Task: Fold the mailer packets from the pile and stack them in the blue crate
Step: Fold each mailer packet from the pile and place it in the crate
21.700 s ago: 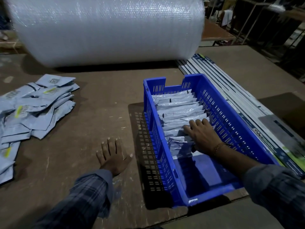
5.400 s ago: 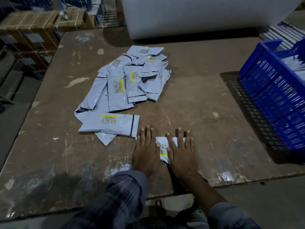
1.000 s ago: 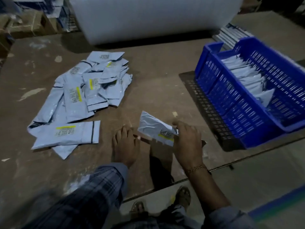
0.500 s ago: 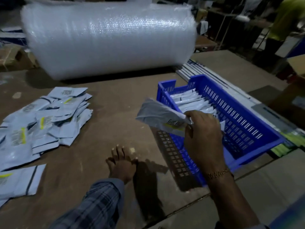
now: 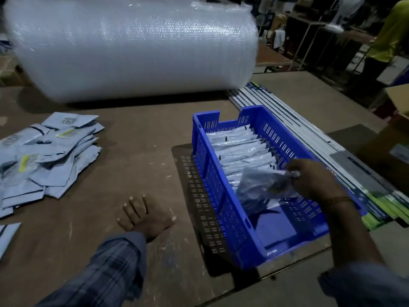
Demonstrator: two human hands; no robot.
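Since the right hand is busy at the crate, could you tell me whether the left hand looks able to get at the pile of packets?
Probably yes. The left hand rests flat and empty on the table, and only bare tabletop lies between it and the pile of packets to its left.

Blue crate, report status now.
Right hand holds folded packet over blue crate, at near end of packet row. Left hand flat on table. Nothing in the way.
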